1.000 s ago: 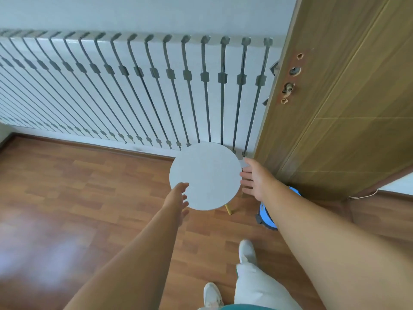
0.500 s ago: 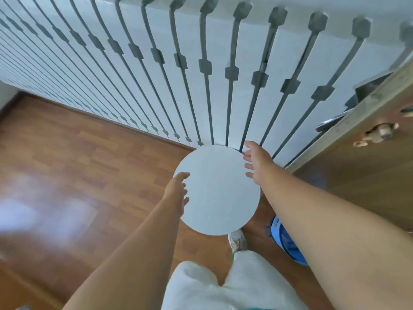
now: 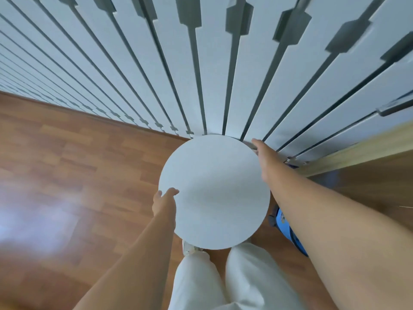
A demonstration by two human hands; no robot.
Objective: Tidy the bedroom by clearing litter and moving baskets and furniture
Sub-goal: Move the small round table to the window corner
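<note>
A small round white table (image 3: 214,189) stands directly below me, its far edge close to the white slatted wall panel (image 3: 201,63). My left hand (image 3: 164,201) grips the table's near-left rim, thumb on top. On the far-right rim, my right hand (image 3: 263,157) holds the edge with fingers curled over it. The table's legs are hidden under the top.
A wooden door (image 3: 368,175) stands open at the right. A blue object (image 3: 288,233) sits on the floor beside the table, under my right arm. Wood floor (image 3: 67,175) stretches out to the left. My legs in white trousers (image 3: 223,278) are just behind the table.
I have leaned in over the table, which now fills more of the view. Both hands have closed on its rim, the right one having slid further round the far side.
</note>
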